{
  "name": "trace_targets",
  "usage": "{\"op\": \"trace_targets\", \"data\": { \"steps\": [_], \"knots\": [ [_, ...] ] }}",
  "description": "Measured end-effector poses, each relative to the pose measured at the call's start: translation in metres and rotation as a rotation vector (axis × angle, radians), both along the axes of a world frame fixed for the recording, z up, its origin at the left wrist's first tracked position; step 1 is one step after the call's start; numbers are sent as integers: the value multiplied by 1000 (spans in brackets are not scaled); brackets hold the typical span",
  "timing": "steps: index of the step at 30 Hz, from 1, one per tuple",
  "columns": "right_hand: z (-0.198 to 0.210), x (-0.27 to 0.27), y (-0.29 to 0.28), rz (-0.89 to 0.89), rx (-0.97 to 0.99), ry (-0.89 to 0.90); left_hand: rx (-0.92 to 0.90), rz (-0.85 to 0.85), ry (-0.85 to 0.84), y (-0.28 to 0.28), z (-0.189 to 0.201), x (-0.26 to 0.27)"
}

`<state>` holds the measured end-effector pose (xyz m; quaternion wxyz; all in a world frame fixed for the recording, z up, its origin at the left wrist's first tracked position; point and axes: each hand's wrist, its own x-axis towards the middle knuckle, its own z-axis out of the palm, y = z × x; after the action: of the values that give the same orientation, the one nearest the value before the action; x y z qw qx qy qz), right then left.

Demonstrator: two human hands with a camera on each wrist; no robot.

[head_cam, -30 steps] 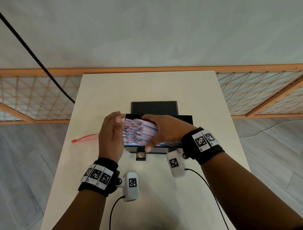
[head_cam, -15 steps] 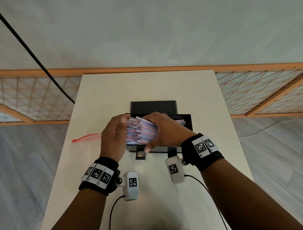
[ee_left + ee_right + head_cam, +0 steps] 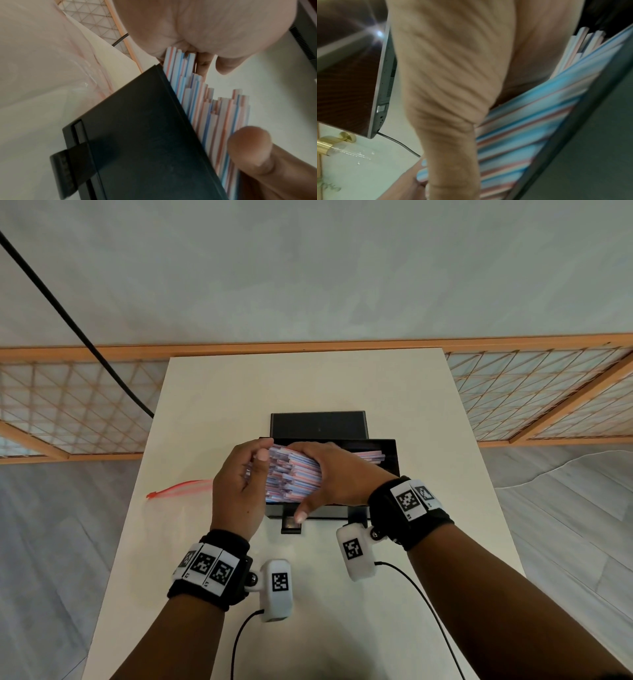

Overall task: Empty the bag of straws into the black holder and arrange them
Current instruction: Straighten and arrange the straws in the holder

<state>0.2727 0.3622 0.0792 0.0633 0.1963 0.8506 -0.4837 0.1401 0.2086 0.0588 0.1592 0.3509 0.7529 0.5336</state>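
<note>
The black holder [image 3: 390, 463] stands mid-table. A thick bundle of red, white and blue striped straws [image 3: 294, 477] sits in it, tilted, with its left end raised. My left hand [image 3: 251, 474] cups the straws' left ends, thumb on top and fingers curled. My right hand [image 3: 325, 481] grips the bundle from above, thumb down at the holder's near wall. A few straws [image 3: 370, 455] lie at the holder's right end. The left wrist view shows uneven straw ends [image 3: 205, 115] above the holder's wall [image 3: 137, 142]. The clear bag with a red zip [image 3: 178, 489] lies flat at the left.
A second black box part [image 3: 318, 424] sits right behind the holder. A small black tab [image 3: 291, 523] juts from the holder's front. The pale table [image 3: 308, 385] is narrow. A wooden lattice railing [image 3: 68, 412] and a black cable [image 3: 85, 337] run behind it.
My left hand went from lying flat against the straw ends to curling around them. The bundle shifted a little left and tilted, and my right hand followed it.
</note>
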Motion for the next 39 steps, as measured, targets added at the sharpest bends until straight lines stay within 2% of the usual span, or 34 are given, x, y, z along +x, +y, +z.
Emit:
{"op": "trace_targets", "data": {
  "steps": [3,23,27,39],
  "knots": [
    [0,-4,-3,17,85,-33,4,-3,-20,-1,1,-1],
    [6,-23,11,94,-102,-161,62,-15,-149,0,-1,-1],
    [15,-25,14,100,-121,-123,62,15,-132,1,-5,-2],
    [15,-26,8,135,-183,-159,22,30,-127,6,-5,-2]
  ]
}}
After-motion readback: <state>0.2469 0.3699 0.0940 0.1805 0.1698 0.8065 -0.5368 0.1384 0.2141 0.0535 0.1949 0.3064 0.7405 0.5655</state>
